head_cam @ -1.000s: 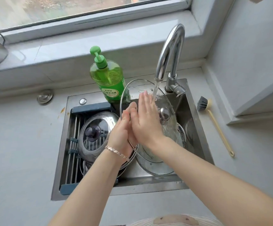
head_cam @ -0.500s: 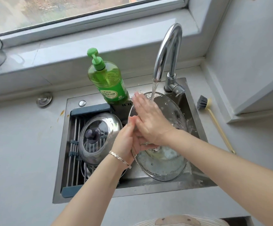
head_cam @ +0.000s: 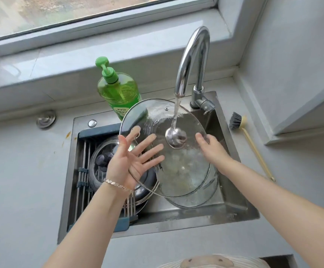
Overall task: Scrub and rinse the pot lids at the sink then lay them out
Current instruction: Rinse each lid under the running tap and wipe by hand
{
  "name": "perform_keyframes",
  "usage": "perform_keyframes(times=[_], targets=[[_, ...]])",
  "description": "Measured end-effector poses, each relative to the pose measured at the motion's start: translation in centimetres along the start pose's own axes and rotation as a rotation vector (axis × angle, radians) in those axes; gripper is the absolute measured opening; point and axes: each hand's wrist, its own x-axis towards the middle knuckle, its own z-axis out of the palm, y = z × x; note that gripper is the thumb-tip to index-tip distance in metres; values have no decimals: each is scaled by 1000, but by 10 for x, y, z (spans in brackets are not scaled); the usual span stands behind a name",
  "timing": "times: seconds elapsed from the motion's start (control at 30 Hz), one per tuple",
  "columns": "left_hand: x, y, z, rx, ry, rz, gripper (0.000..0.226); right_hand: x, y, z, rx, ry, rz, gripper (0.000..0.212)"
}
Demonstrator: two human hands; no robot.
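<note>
A large glass lid (head_cam: 157,120) with a steel knob is tilted over the sink, and the tap's stream strikes the knob. My left hand (head_cam: 132,159) lies palm up with spread, straight fingers against the lid's left side, the rim crossing my palm. My right hand (head_cam: 212,149) holds the lid's right rim with curled fingers. A second lid (head_cam: 101,171) with a dark knob rests on the drying rack (head_cam: 82,151) at the left of the sink. Another glass lid (head_cam: 198,200) lies low in the basin under the held one.
The chrome faucet (head_cam: 194,55) runs water at the back of the steel sink (head_cam: 157,227). A green soap bottle (head_cam: 118,89) stands behind the sink. A dish brush (head_cam: 236,122) lies on the counter to the right, and a round metal cap (head_cam: 46,118) sits to the left.
The glass lid has turned so its knob faces up under the stream. My right hand slid from the lid's face to its right rim. My left hand opened flat against the left side.
</note>
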Motion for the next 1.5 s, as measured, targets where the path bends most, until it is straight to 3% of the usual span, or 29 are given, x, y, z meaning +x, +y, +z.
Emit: perform_keyframes(times=[0.13, 0.2, 0.27, 0.37, 0.47, 0.53, 0.6, 0.67, 0.73, 0.8, 0.87, 0.97, 1.07, 1.17, 1.27, 1.37, 1.5], targets=[[-1, -6, 8, 25, 0, 5, 46, -30, -21, 28, -274, 228, -439, 44], [-3, -9, 12, 69, -4, 14, 45, -37, -30, 36, -460, 318, -575, 34], [-5, -12, 13, 130, -6, 28, 45, -35, -38, 37, -594, 353, -552, 27], [-8, -12, 10, 182, 8, 44, 47, -23, -50, 38, -716, 296, -366, 30], [-10, -9, 4, 135, 44, 54, 47, -14, -59, 40, -469, 104, -141, 34], [-12, -4, -2, 56, 70, 46, 44, -16, -58, 41, -283, 97, -212, 37], [-13, -1, -7, -4, 92, 36, 45, -25, -52, 41, -223, 163, -421, 42], [-14, 1, -10, -49, 113, 33, 45, -30, -46, 40, -265, 138, -639, 39], [-15, 1, -11, -71, 128, 43, 45, -29, -41, 42, -467, 79, -718, 43], [-16, 0, -9, -43, 135, 57, 43, -25, -41, 48, -625, 121, -660, 43], [-15, -2, -5, -14, 139, 62, 41, -25, -48, 54, -610, 146, -531, 47], [-14, -3, -5, -19, 142, 50, 40, -15, -58, 46, -211, 62, -223, 64], [-11, -6, -8, -128, 128, 24, 43, 0, -41, 20, -112, 239, -95, 49], [-4, -11, -6, -195, 100, 16, 45, 4, -19, -6, 230, 148, 120, 47], [7, -19, -1, -111, 128, -6, 46, -1, -10, -26, 458, 215, 89, 23], [23, -33, -2, 95, 246, -69, 49, -3, -7, -45, 365, 394, 8, 16], [33, -53, 1, 211, 373, -373, 55, -8, -12, -68, 171, 469, -142, 17]])
